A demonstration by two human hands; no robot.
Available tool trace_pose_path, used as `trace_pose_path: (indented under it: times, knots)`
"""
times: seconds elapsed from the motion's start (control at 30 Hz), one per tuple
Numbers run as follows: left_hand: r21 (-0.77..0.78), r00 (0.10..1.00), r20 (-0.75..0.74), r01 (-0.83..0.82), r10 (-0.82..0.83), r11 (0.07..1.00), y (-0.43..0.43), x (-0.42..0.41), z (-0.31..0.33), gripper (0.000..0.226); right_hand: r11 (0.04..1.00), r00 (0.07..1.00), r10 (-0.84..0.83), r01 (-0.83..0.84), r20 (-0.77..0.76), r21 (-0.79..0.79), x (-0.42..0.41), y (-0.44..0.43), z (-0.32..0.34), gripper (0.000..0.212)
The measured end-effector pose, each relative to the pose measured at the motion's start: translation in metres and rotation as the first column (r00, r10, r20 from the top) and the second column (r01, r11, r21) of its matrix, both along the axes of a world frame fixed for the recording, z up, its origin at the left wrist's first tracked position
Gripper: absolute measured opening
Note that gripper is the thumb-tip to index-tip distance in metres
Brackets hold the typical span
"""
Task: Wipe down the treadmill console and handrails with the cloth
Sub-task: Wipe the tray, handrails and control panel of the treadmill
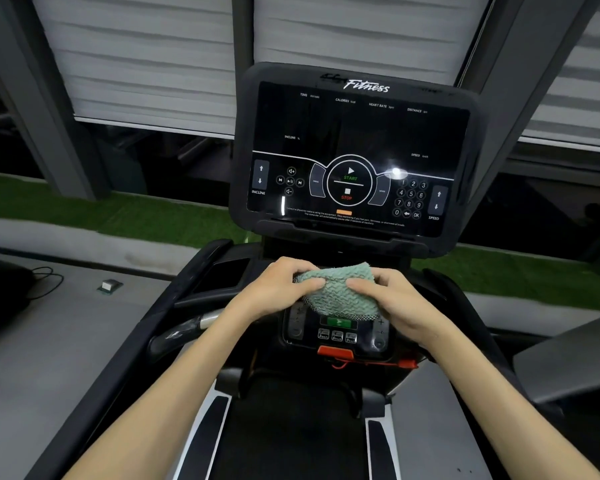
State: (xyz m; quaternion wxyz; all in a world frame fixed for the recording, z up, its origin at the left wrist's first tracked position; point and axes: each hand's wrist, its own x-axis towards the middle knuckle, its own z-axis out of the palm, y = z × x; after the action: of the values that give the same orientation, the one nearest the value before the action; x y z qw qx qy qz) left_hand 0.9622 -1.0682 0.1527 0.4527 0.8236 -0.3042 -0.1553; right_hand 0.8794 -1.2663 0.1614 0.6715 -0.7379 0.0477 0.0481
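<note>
A pale green textured cloth (340,292) is bunched between both hands just below the treadmill console (354,133). My left hand (278,289) grips the cloth's left side with curled fingers. My right hand (392,303) grips its right side, thumb on top. The cloth hangs over the lower control panel (336,334) with its small buttons. The big black console screen stands upright behind, dark, showing START and STOP marks. The left handrail (187,327) with a silver sensor curves out at the left; the right handrail (465,306) is partly hidden by my right arm.
A red safety clip with its cord (336,353) sits under the lower panel. The black running belt (291,427) lies below. A cable (45,282) and a small box (110,285) lie on the grey floor at left. Window blinds and green turf are beyond the console.
</note>
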Motion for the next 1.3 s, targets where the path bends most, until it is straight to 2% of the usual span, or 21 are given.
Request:
trace_pose_path:
  times: [0.1,0.23,0.3,0.37,0.43,0.5,0.57,0.63,0.7,0.77,0.83,0.9,1.0,1.07,1.17,1.3]
  knots:
    - [-0.018,1.000,-0.026,-0.017,0.017,1.000,-0.001,0.001,-0.005,0.018,0.982,0.998,-0.029,0.040,-0.062,0.184,0.001,0.007,-0.004,0.028]
    - [-0.123,0.989,-0.121,-0.100,0.085,0.987,-0.001,0.002,-0.010,0.018,0.956,0.999,-0.044,0.044,-0.006,0.291,0.002,0.013,-0.012,0.045]
    - [-0.136,0.984,-0.131,-0.136,0.118,0.981,-0.002,0.003,-0.012,0.021,0.947,0.993,-0.116,0.107,0.014,0.304,0.004,0.017,-0.012,0.038]
    - [-0.126,0.984,-0.080,-0.170,0.161,0.977,0.001,0.005,-0.015,0.019,0.937,0.979,-0.200,0.183,0.027,0.297,0.007,0.017,-0.011,0.031]
    - [-0.096,0.968,0.089,-0.226,0.234,0.969,0.009,0.007,-0.024,0.017,0.933,0.949,-0.304,0.281,0.078,0.223,0.008,0.012,-0.008,0.028]
    - [-0.055,0.903,0.328,-0.277,0.279,0.959,0.023,0.010,-0.044,0.023,0.917,0.893,-0.392,0.398,0.222,0.020,0.005,0.007,-0.004,0.018]
    - [0.006,0.814,0.532,-0.279,0.233,0.960,0.038,0.010,-0.071,0.037,0.809,0.813,-0.371,0.520,0.448,-0.273,0.001,0.004,-0.004,0.015]
    - [0.116,0.752,0.647,-0.263,0.128,0.958,0.049,0.006,-0.103,0.051,0.665,0.777,-0.224,0.563,0.588,-0.491,-0.003,0.006,-0.013,0.022]
    - [0.216,0.745,0.665,-0.266,0.058,0.939,0.055,-0.003,-0.128,0.059,0.575,0.836,-0.074,0.481,0.544,-0.661,-0.007,0.011,-0.032,0.036]
    - [0.244,0.753,0.657,-0.265,0.043,0.933,0.060,-0.012,-0.143,0.064,0.527,0.913,0.019,0.338,0.408,-0.780,-0.012,0.019,-0.050,0.044]
    - [0.248,0.749,0.661,-0.256,0.030,0.934,0.061,-0.016,-0.149,0.069,0.495,0.930,0.098,0.263,0.353,-0.828,-0.019,0.026,-0.061,0.050]
    - [0.238,0.746,0.666,-0.254,0.033,0.938,0.060,-0.017,-0.151,0.074,0.429,0.916,0.175,0.258,0.360,-0.865,-0.022,0.026,-0.070,0.055]
    - [0.218,0.748,0.662,-0.255,0.049,0.942,0.060,-0.017,-0.151,0.077,0.250,0.871,0.290,0.332,0.398,-0.909,-0.019,0.017,-0.083,0.063]
    - [0.207,0.751,0.658,-0.249,0.054,0.946,0.060,-0.018,-0.153,0.077,0.190,0.828,0.314,0.426,0.465,-0.885,-0.016,0.014,-0.087,0.056]
    - [0.204,0.736,0.674,-0.258,0.056,0.944,0.059,-0.017,-0.155,0.076,0.195,0.773,0.307,0.521,0.556,-0.831,-0.011,0.023,-0.085,0.044]
    - [0.210,0.717,0.695,-0.268,0.049,0.940,0.059,-0.016,-0.157,0.077,0.195,0.806,0.267,0.491,0.528,-0.849,0.001,0.040,-0.081,0.046]
